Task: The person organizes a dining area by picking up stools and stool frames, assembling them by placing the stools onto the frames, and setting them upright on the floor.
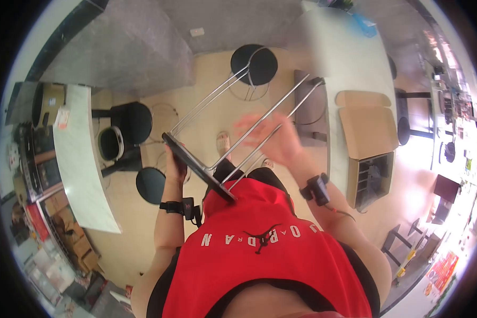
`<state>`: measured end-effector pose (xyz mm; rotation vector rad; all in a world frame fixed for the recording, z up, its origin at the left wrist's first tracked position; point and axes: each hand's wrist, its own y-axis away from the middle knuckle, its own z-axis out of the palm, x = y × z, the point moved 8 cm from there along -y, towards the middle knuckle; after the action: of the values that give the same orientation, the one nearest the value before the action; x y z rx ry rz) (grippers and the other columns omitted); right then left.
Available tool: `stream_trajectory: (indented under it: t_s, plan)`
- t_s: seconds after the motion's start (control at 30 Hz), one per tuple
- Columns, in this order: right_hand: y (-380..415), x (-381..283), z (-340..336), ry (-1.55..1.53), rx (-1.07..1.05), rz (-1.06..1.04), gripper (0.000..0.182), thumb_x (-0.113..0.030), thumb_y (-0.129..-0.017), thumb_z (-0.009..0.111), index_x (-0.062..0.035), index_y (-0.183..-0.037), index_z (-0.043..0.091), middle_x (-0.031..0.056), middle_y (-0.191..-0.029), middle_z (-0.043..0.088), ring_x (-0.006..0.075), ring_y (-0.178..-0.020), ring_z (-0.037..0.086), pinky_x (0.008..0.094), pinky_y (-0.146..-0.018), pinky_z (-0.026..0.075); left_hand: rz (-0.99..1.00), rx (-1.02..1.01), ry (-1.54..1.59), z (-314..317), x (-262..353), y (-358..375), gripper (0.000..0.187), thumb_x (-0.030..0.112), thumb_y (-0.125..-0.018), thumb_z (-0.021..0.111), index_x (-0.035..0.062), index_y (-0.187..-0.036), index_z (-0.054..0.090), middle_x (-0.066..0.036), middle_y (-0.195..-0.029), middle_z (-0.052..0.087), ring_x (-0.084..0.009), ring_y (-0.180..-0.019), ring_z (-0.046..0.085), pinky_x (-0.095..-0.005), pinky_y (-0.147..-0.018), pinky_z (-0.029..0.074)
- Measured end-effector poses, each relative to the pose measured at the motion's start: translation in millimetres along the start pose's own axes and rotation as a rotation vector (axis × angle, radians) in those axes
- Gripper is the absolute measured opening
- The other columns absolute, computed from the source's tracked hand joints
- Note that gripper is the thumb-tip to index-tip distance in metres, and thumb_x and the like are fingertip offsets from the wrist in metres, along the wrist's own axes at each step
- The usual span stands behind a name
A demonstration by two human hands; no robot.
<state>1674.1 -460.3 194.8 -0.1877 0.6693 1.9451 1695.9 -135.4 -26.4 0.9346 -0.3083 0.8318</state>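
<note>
Left grip point(176, 165) on stool point(199, 168) above beige floor point(130, 225)

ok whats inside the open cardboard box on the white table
In the cardboard box, dark dividers or slotted pieces show; whatever sits deep between or beneath them is hidden.

Right hand point(270, 139) motion-blurred, finger outlines smeared, partly crossed by stool legs point(259, 127). Left hand point(176, 165) partly hidden by stool seat point(196, 165). Red shirt point(265, 265) cut off at bottom edge. Blue item point(363, 25), upper right: blurred, identity unclear.
</note>
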Motion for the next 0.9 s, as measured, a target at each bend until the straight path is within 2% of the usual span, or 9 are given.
stream_trajectory:
  t_s: [0.03,0.1,0.13,0.2,0.4,0.47,0.53,0.77,0.9]
  plan:
    - [8,36,-9,0.075,-0.006,0.105,0.057,-0.044,-0.096,0.035,0.0015,-0.124,0.056,0.0196,-0.128,0.057,0.0307,-0.115,0.055,0.0430,-0.101,0.041,0.102,0.228,-0.051,54,20,39,0.058,0.056,-0.097,0.046,0.0073,-0.126,0.055,-0.007,-0.121,0.061,-0.0227,-0.116,0.056,-0.0409,-0.103,0.040]
    - [23,105,-44,0.122,-0.021,0.209,0.057,-0.043,-0.097,0.035,0.0018,-0.124,0.056,0.0183,-0.129,0.057,0.0296,-0.116,0.055,0.0411,-0.102,0.041,0.153,0.195,-0.149,48,3,53,0.059,0.054,-0.098,0.046,0.0044,-0.130,0.053,-0.008,-0.127,0.059,-0.0224,-0.120,0.054,-0.0401,-0.105,0.039]
    - [29,139,-89,0.145,0.196,0.211,0.059,-0.046,-0.096,0.036,0.0017,-0.124,0.057,0.0173,-0.129,0.057,0.0285,-0.115,0.055,0.0395,-0.102,0.041,0.197,0.133,-0.238,50,-2,57,0.061,0.051,-0.098,0.046,0.0016,-0.133,0.051,-0.010,-0.133,0.056,-0.0222,-0.124,0.052,-0.0392,-0.107,0.037]
    - [51,138,-136,0.087,0.499,0.207,0.065,-0.055,-0.094,0.042,0.0012,-0.120,0.060,0.0144,-0.123,0.062,0.0264,-0.110,0.059,0.0374,-0.099,0.044,0.184,0.205,-0.235,57,-31,65,0.051,0.042,-0.100,0.048,0.0005,-0.128,0.055,-0.011,-0.130,0.059,-0.0218,-0.121,0.054,-0.0383,-0.105,0.039]
    - [60,151,-312,-0.089,0.735,0.204,0.073,-0.062,-0.091,0.040,0.0034,-0.117,0.061,0.0165,-0.113,0.066,0.0265,-0.106,0.062,0.0377,-0.094,0.047,0.006,0.346,-0.182,25,-171,-19,0.020,0.023,-0.091,0.060,0.0040,-0.093,0.065,-0.005,-0.096,0.065,-0.0180,-0.090,0.059,-0.0334,-0.085,0.046]
    - [62,168,-364,-0.042,0.757,0.177,0.073,-0.062,-0.091,0.041,0.0033,-0.116,0.062,0.0175,-0.115,0.066,0.0263,-0.108,0.061,0.0366,-0.097,0.045,-0.094,0.325,-0.145,2,-228,-53,0.032,0.022,-0.092,0.056,-0.0031,-0.113,0.060,-0.013,-0.113,0.065,-0.0248,-0.106,0.060,-0.0373,-0.098,0.043]
    - [68,181,-409,-0.044,0.875,0.047,0.065,-0.055,-0.094,0.044,0.0032,-0.119,0.059,0.0170,-0.120,0.062,0.0238,-0.112,0.058,0.0351,-0.099,0.043,-0.119,0.392,-0.203,-13,-267,-75,0.031,0.021,-0.091,0.056,-0.0033,-0.110,0.061,-0.012,-0.109,0.065,-0.0245,-0.103,0.060,-0.0366,-0.095,0.044]
    - [72,219,-476,0.091,0.923,-0.006,0.050,-0.046,-0.096,0.042,-0.0090,-0.125,0.058,0.0021,-0.115,0.064,0.0179,-0.103,0.058,0.0331,-0.097,0.039,-0.129,0.347,-0.315,-7,-295,-105,0.028,0.015,-0.084,0.059,-0.0010,-0.107,0.060,-0.010,-0.100,0.063,-0.0216,-0.094,0.058,-0.0339,-0.086,0.046]
    - [74,229,-485,-0.035,0.990,-0.126,0.042,-0.039,-0.097,0.046,-0.0082,-0.121,0.059,0.0026,-0.112,0.064,0.0140,-0.099,0.057,0.0324,-0.098,0.038,-0.047,0.288,-0.575,-29,-296,-117,0.034,0.014,-0.082,0.062,-0.0010,-0.112,0.057,-0.009,-0.102,0.063,-0.0207,-0.092,0.058,-0.0327,-0.085,0.046]
